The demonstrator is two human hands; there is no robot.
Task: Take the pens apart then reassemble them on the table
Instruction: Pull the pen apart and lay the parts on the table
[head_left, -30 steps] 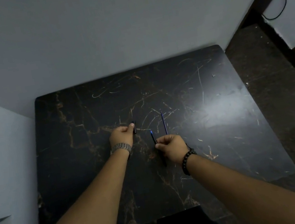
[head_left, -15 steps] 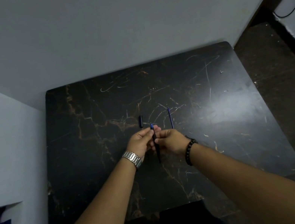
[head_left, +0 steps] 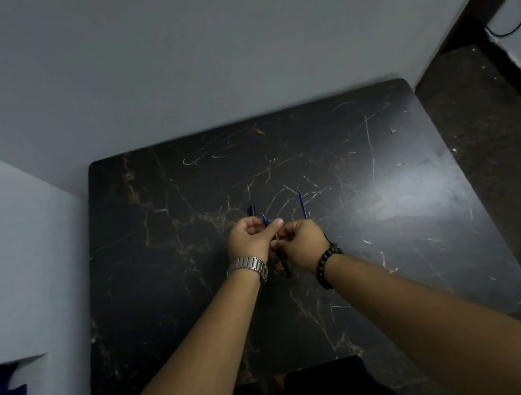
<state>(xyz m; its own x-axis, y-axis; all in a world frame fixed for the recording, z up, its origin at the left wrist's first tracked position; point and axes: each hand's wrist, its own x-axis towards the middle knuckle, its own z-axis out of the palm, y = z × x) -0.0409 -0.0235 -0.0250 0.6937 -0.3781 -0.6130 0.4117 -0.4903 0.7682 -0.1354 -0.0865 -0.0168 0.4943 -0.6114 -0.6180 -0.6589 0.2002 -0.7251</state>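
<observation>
Both hands meet above the middle of a black marble-patterned table [head_left: 169,283], which stands against a grey wall [head_left: 192,52]. The left hand [head_left: 250,239], with a metal watch [head_left: 249,266] on its wrist, has its fingers curled around the upper part of a dark pen [head_left: 284,264], whose blue end shows just above the thumb. The right hand [head_left: 301,240], with a dark beaded bracelet [head_left: 328,263] on its wrist, has its fingers pinched closed on the same pen just below the left hand's grip. The pen's dark lower end hangs out beneath the two hands, pointing toward the person. The pen is held clear of the table surface, as far as the view allows. On the table just beyond the left hand lies a short dark pen cap [head_left: 251,210]. Just beyond the right hand lies a thin blue refill [head_left: 302,204], lengthwise away from the person. The cap and refill lie apart from each other and neither is touched by a hand. A dark floor [head_left: 508,171] borders the table on the right.
</observation>
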